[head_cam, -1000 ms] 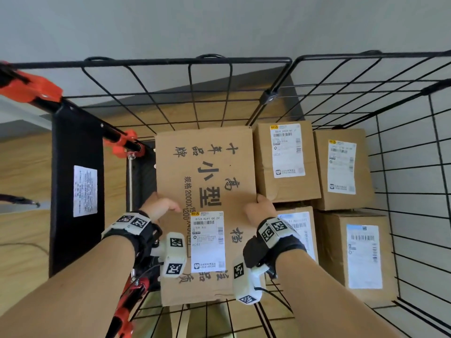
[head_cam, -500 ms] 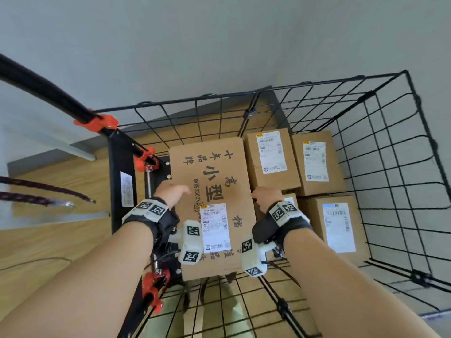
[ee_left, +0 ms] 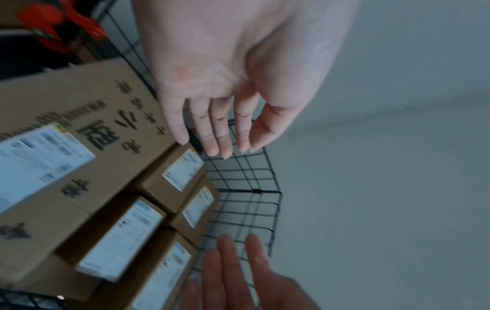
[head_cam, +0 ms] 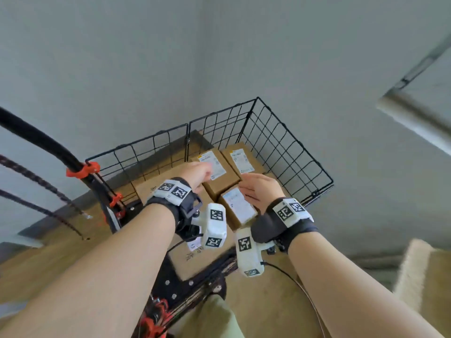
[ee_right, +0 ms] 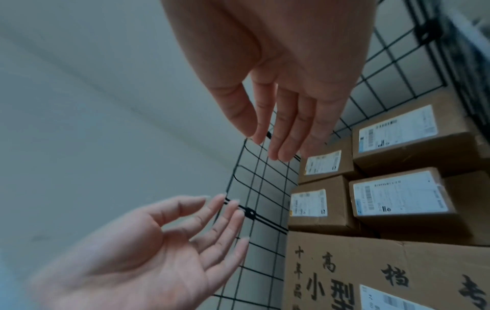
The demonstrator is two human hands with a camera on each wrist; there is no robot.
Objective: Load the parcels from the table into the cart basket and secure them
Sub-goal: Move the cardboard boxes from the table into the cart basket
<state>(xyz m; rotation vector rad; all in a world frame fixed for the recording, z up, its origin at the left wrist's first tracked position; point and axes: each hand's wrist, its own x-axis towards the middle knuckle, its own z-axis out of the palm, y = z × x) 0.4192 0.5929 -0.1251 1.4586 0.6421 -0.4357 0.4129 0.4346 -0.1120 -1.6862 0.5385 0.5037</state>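
The black wire cart basket (head_cam: 280, 147) holds several small brown parcels (head_cam: 219, 181) with white labels. A large flat cardboard box (head_cam: 151, 189) with printed characters lies along the handle side of the basket, beside the small parcels. My left hand (head_cam: 199, 173) and right hand (head_cam: 256, 189) hover above the parcels, both empty with fingers straight and relaxed. The left wrist view shows my left hand (ee_left: 212, 117) over the far corner of the flat box (ee_left: 79, 125), clear of it. The right wrist view shows my right hand (ee_right: 281, 117) above the basket wall (ee_right: 265, 178).
The cart's black handle bar with orange clamps (head_cam: 83, 170) rises at the left, and dark elastic cords (head_cam: 36, 181) hang further left. A grey wall stands behind the basket. A pale ledge (head_cam: 415, 123) crosses the upper right. Wooden floor lies below.
Both hands have let go of the large flat box and lifted up over the parcels. The head view has pulled back and up from the basket.
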